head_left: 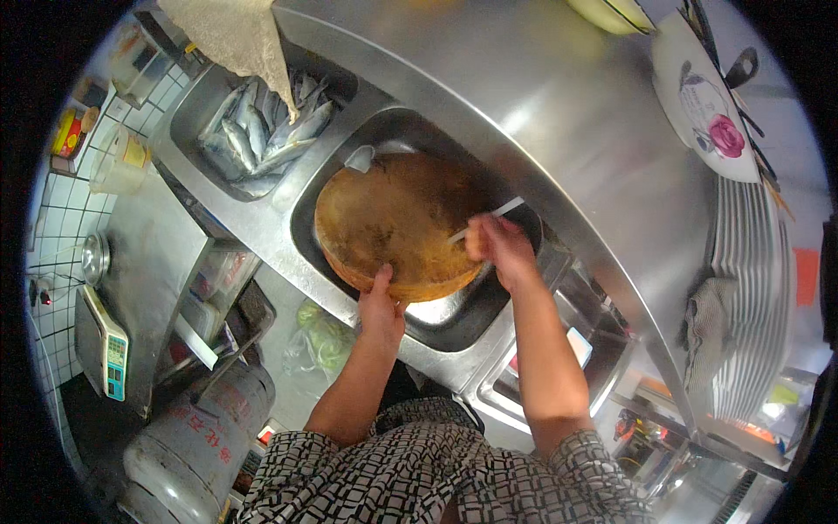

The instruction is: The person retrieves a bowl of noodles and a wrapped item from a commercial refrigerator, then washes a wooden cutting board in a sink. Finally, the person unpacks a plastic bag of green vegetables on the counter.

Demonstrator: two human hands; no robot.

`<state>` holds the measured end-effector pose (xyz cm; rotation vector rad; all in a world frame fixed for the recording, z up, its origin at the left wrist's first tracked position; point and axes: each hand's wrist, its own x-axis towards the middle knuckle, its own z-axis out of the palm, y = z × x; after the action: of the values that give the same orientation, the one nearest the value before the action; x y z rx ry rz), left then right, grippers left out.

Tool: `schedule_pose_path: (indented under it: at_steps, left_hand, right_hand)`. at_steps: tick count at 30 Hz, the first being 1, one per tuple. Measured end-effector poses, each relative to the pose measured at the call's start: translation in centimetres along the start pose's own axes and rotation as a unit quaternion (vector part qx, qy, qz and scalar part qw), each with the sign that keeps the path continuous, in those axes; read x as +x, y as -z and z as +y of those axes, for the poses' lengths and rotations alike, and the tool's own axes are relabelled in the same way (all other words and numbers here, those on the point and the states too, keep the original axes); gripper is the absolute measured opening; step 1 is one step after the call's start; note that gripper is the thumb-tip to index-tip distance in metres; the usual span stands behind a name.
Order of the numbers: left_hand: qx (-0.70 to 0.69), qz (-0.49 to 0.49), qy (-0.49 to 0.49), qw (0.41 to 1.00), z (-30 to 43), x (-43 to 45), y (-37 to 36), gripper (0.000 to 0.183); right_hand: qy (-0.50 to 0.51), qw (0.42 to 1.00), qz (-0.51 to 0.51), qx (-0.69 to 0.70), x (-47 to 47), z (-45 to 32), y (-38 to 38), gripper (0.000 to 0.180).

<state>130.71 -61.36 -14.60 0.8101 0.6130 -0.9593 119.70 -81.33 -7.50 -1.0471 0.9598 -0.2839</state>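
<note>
A thick round wooden chopping block (393, 209) rests in the middle basin of a stainless steel sink (465, 337), its top stained brown and orange. My left hand (382, 308) grips the block's near edge, thumb over the top. Above the block's right side, my right hand (501, 245) is closed around a thin, pale, flat strip (509, 207). Both ends of the strip stick out of the fist; whether it is a blade or a scraper I cannot tell. At the far left rim of the block sits a small pale grey object (360, 158), its kind unclear.
Several whole silvery fish (255, 128) fill the left basin, partly under a hanging cloth (229, 36). A raised steel counter (556, 131) borders the sink, with stacked plates (749, 295) and a rose-patterned bowl (707, 111). Lower left are a digital scale (111, 347) and a gas cylinder (203, 439).
</note>
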Motion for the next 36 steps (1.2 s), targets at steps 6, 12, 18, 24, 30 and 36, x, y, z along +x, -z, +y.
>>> schedule_pose_path:
  at_steps: [6, 12, 18, 24, 30, 36]
  left_hand:
    - [0.098, -0.025, -0.072, 0.992, 0.2, -3.7, -0.2, 0.055]
    - [0.212, 0.017, -0.087, 0.973, 2.3, -7.1, 0.0, 0.048]
    - [0.326, 0.027, -0.153, 0.933, 3.8, -7.1, -0.4, 0.043]
    - [0.318, -0.069, -0.144, 0.935, 4.2, -7.3, -3.8, 0.044]
    - [0.257, -0.104, -0.128, 0.952, 2.7, -5.4, -6.9, 0.047]
    - [0.291, -0.132, -0.15, 0.935, 1.6, -5.3, -10.6, 0.053]
  right_hand:
    - [-0.035, 0.982, -0.111, -0.149, 8.3, -3.0, 0.3, 0.033]
    - [-0.075, 0.932, -0.154, -0.32, 9.0, -3.3, 1.0, 0.037]
    - [-0.089, 0.892, -0.195, -0.398, 7.7, -4.5, 1.9, 0.043]
    - [0.032, 0.881, -0.19, -0.432, 2.5, -1.8, 0.5, 0.051]
    - [0.228, 0.76, -0.09, -0.601, -6.2, -3.0, -3.6, 0.091]
    - [0.143, 0.788, 0.072, -0.594, -5.1, -2.4, -5.1, 0.096]
